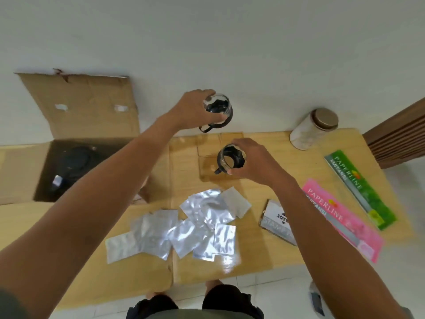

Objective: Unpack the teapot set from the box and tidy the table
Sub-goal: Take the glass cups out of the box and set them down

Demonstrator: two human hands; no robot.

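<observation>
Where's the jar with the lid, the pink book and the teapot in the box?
lidded jar (pixel 308 132), head view, on its pale side wall.
pink receipt book (pixel 340 218), head view, on its cover.
teapot (pixel 76 161), head view, on its dark lid.

wall (pixel 207 42): plain white | surface (pixel 264 256): light wood | floor (pixel 276 295): white tiles | slats (pixel 397 139): dark wood, right

Bare forearms, dark shorts (pixel 220 300), grey-green shirt hem
</observation>
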